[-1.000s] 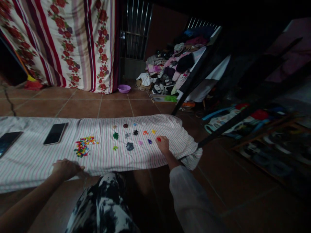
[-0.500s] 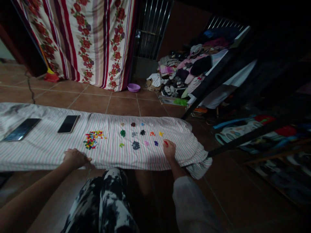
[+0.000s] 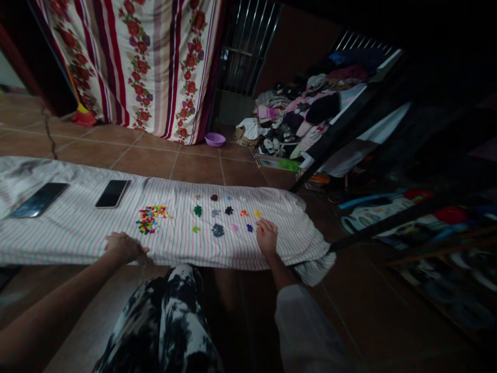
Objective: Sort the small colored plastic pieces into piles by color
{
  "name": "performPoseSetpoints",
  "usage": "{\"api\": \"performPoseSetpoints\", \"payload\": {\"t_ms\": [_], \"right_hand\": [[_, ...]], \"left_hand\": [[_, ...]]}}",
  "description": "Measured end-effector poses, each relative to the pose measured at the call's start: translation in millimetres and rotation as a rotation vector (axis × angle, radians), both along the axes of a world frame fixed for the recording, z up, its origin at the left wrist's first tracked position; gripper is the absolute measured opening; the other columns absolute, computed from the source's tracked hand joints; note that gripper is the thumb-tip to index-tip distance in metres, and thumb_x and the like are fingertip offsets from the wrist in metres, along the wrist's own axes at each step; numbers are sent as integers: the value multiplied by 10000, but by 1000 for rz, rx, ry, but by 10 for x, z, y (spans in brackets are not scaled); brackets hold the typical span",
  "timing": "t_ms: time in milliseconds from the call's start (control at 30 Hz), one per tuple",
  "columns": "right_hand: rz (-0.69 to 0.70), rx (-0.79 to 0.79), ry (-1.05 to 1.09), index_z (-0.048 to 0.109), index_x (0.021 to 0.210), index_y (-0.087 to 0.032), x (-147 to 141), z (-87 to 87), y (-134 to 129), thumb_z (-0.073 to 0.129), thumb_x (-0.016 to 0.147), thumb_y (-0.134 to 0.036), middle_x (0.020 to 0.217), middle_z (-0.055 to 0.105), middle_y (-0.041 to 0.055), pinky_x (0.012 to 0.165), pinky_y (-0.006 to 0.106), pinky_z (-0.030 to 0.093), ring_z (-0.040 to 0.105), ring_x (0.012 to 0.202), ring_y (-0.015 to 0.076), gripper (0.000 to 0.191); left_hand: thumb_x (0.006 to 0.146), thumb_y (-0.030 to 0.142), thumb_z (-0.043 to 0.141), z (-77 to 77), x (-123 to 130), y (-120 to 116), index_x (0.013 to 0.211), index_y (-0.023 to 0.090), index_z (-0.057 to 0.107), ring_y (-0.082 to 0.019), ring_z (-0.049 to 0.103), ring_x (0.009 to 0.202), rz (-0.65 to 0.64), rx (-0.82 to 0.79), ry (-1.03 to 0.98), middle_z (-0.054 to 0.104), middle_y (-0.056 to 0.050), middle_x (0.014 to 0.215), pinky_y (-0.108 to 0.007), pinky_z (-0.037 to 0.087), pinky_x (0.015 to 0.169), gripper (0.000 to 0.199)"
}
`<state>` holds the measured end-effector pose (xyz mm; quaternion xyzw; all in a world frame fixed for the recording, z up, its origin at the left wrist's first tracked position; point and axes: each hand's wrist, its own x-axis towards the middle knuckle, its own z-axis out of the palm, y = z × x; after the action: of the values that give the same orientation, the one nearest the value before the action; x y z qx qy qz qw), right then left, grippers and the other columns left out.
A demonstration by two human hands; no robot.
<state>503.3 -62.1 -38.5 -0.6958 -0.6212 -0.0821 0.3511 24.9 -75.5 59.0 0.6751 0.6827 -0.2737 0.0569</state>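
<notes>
My right hand (image 3: 266, 236) is over the right part of the striped cloth (image 3: 178, 248), with fingers curled together just below a small yellow pile (image 3: 257, 213). Whatever lies in or under those fingers is hidden. My left hand (image 3: 123, 246) rests palm down at the cloth's front edge, fingers loosely apart, holding nothing I can see. Beyond it is a mixed heap of small coloured pieces (image 3: 149, 220), too small to name. Single-colour piles stand in rows, among them dark grey (image 3: 218, 230), black (image 3: 229, 210), dark green (image 3: 198, 211), orange (image 3: 244, 213) and purple (image 3: 249, 228).
Two phones (image 3: 112, 194) lie on the left part of the cloth. Past the far edge are a floral curtain (image 3: 163, 67), a purple basin (image 3: 215, 139) and a red-and-yellow broom (image 3: 83, 116). A clothes pile (image 3: 298, 114) and a dark slanted post (image 3: 322, 160) are at right.
My right hand has shifted slightly up and left, and the red pieces that showed by its fingers are out of sight. My left hand stays at the front edge. The view has moved slightly.
</notes>
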Motion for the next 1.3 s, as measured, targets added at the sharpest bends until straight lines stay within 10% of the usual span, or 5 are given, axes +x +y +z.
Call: {"api": "performPoseSetpoints", "payload": {"t_ms": [467,1300], "right_hand": [[408,-87,139,703,1018,-198,-1000,66,132,430,877,-232,1088,685,101,978,392,467,603,1057,207,309],[491,-164,8,693,1108,-200,-2293,-121,209,517,875,-210,1154,660,109,1030,443,423,524,1157,252,292]], "left_hand": [[830,674,358,-120,-67,27,1228,29,619,-536,400,1246,40,34,-50,490,-367,1322,-525,412,841,801],[762,777,329,-350,-142,64,1230,-6,609,-592,378,1228,54,90,-70,469,-402,1315,-570,416,801,954]]}}
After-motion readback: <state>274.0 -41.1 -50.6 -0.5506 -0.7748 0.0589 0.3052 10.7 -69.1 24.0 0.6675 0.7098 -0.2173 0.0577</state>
